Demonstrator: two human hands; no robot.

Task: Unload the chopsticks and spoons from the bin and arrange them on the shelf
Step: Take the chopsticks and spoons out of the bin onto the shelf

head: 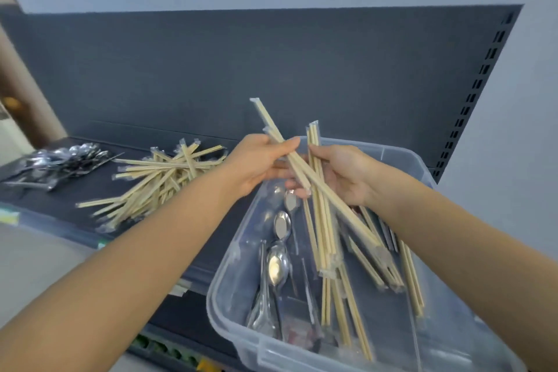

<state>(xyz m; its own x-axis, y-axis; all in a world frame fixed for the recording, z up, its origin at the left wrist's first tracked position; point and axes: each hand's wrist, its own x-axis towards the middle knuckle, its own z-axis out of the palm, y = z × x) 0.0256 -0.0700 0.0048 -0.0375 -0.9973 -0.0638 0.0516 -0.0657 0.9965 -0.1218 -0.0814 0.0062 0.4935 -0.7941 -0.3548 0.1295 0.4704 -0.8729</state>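
Hands, left and right, pinch chopsticks above bin.

- No word, brand or number is legible anywhere in view.
- The strip along the front edge of the shelf bears small paper tags, too blurred to read.
- A lower strip carries green and yellow tags, likewise unreadable.
- The clear wrappers on the chopsticks show no readable print.

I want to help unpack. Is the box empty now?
No, spoons and wrapped chopsticks lie in the clear box.
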